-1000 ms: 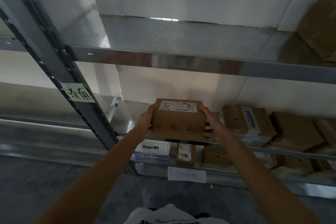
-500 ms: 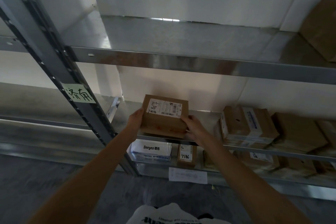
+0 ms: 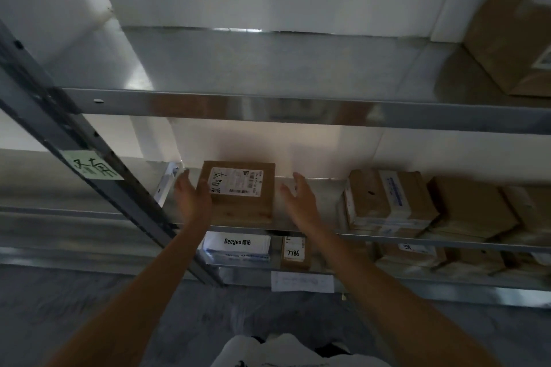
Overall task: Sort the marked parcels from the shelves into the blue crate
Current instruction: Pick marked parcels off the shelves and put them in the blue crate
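Note:
A brown cardboard parcel [image 3: 243, 194] with a white label and black handwriting lies flat on the middle metal shelf [image 3: 313, 211], near its left end. My left hand [image 3: 190, 197] is beside the parcel's left edge, fingers spread, perhaps just touching it. My right hand [image 3: 298, 199] hovers open to the right of the parcel, clear of it. The blue crate is out of view.
More brown parcels [image 3: 390, 202] crowd the right of the same shelf. Below sit a white Deeyeo pack [image 3: 238, 244] and a small box marked 786 [image 3: 293, 253]. A large box [image 3: 512, 39] stands on the top shelf's right. A grey upright [image 3: 89, 158] carries a green note.
The parcel, held in both hands a second ago, moved left and now rests on the shelf. Both hands have let go and opened.

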